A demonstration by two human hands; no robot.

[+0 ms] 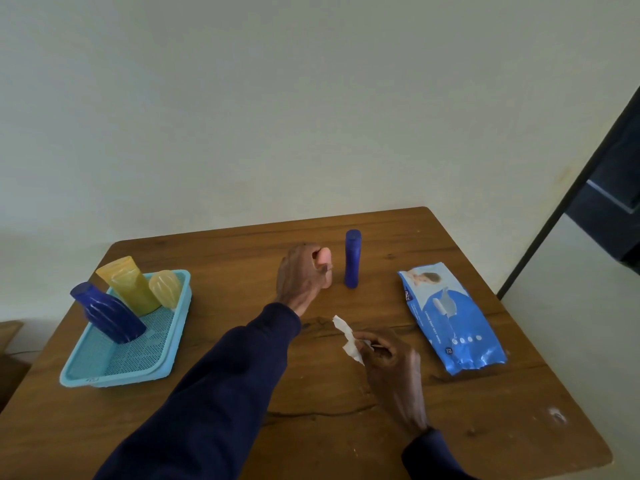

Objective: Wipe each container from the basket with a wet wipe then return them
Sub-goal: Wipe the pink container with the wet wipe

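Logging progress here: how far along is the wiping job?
Done: unclear. A slim blue bottle stands outside the basket; wiped or not, I cannot tell. In hand: the left hand grips a pink container, the right hand pinches a wet wipe. Left: a dark blue bottle, a yellow tube and a pale yellow container sit in the basket; both outside ones need returning.

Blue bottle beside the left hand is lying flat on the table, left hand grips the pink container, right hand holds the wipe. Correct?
Not quite: the head view shows the blue bottle standing upright on the table, not lying flat. The rest holds: the left hand grips the pink container and the right hand holds the wipe.
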